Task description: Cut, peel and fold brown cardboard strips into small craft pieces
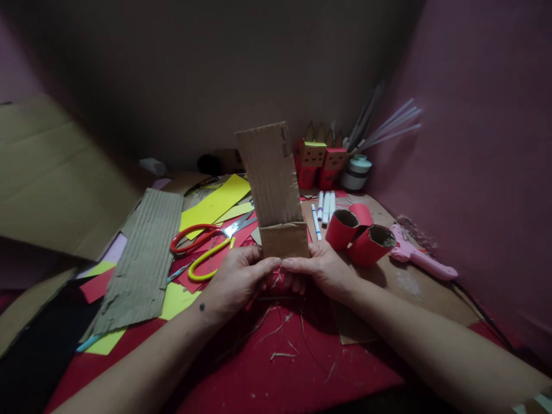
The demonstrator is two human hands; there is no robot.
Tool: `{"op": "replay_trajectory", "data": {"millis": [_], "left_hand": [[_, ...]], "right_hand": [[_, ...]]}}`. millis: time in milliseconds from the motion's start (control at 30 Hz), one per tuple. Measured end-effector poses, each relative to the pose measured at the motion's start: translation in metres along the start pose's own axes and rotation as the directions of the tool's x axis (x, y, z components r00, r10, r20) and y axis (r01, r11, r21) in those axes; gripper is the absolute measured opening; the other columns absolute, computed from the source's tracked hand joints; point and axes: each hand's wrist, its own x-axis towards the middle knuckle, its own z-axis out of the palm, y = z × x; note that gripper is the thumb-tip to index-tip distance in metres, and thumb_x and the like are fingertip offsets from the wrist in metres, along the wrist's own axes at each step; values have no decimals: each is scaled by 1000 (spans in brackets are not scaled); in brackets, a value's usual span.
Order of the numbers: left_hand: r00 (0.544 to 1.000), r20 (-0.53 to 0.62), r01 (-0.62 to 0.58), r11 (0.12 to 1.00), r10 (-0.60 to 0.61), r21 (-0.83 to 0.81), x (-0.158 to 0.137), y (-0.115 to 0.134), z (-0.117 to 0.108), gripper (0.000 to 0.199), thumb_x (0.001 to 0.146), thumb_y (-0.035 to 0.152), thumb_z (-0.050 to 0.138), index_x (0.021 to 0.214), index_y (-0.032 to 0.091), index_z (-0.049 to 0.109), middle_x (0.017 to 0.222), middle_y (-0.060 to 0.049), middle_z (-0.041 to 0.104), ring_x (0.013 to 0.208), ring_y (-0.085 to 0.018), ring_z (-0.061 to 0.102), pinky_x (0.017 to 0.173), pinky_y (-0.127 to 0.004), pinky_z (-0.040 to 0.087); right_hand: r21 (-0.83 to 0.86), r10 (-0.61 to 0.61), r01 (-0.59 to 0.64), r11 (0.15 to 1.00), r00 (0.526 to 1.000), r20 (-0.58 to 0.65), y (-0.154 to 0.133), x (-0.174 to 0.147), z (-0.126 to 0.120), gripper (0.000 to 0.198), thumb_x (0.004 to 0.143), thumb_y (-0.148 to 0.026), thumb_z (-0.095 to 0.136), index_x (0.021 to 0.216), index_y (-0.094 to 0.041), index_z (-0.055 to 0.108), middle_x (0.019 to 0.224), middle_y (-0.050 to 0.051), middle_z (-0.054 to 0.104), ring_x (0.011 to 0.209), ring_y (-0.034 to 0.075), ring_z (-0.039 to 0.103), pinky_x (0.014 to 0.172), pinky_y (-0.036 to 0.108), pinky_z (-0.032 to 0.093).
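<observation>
Between my two hands stands a strip of brown cardboard (276, 178), corrugated on its upper part, with a smooth folded section at the bottom. My left hand (244, 273) pinches its lower left edge, thumb in front. On the lower right, my right hand (325, 267) grips it the same way, and the thumb tips nearly meet. My other fingers are mostly hidden behind the cardboard. Scissors with red and yellow handles (211, 247) lie open just left of my left hand. Red paper-covered tubes (368, 247) stand to the right of my right hand.
A corrugated cardboard piece (144, 259) and yellow paper (215, 198) lie on the left. Behind are white markers (326, 207), red holders with faces (332, 164) and a lidded jar (357, 172). A pink glue gun (420, 256) rests by the right wall. Scraps litter the red tabletop (259, 374).
</observation>
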Motion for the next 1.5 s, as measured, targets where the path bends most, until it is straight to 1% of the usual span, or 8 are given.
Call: {"op": "replay_trajectory", "data": {"millis": [200,333,533,767,933,1033,1200,1500], "left_hand": [[997,71,-13,998,8,69,3,-4,-2,26,70,39,67,71,14,62,49,4,53,41,-7,42,41,-20,29],[998,55,36,993,-42,115,8,-7,0,31,71,41,65,57,16,53,41,6,46,34,-6,33,36,-20,20],[998,-45,-43,996,47,78,3,-1,8,30,69,34,66,51,18,48,40,7,44,35,-5,35,36,-19,22],[996,82,-49,998,44,51,9,-5,-4,30,77,44,62,66,18,55,45,5,51,36,-7,40,37,-18,29],[984,25,-171,980,175,-106,11,-3,-6,27,78,39,66,91,15,65,68,1,63,56,-10,55,55,-21,43],[991,52,-107,968,122,-227,11,-5,-5,27,77,33,68,95,14,68,83,-5,69,72,-16,62,69,-28,49],[995,80,-34,970,54,-243,11,-8,-7,29,76,31,69,98,12,69,88,-9,73,85,-23,66,75,-32,50],[996,89,27,883,17,-469,14,-12,2,19,70,14,66,89,13,69,80,-6,74,68,-16,68,63,-24,51]], "right_hand": [[154,-214,224,962,973,-83,-2,6,-7,22,77,-35,70,90,-18,73,73,3,72,63,13,65,65,27,51],[174,-214,241,955,964,-160,-3,7,-6,19,79,-33,67,90,-19,75,75,4,73,63,14,65,67,29,53],[161,-245,291,943,935,-255,-1,5,-1,18,78,-34,67,87,-20,75,74,2,73,63,14,64,69,30,53],[154,-204,255,955,937,-284,-3,5,-6,14,76,-33,70,81,-21,75,68,1,70,59,12,61,59,25,50],[193,-105,123,974,989,-103,2,4,-2,18,74,-33,71,84,-18,74,70,3,70,63,13,63,65,27,49],[202,-71,80,976,996,-48,5,4,-1,15,73,-31,71,81,-18,72,70,2,69,60,11,60,62,25,46],[185,-53,73,980,992,-113,1,5,-3,11,70,-25,71,66,-17,66,61,-2,62,53,8,54,53,21,39],[71,-93,106,992,983,-158,-1,3,-1,12,73,-28,68,70,-17,66,64,-1,62,58,10,54,59,24,42]]}}
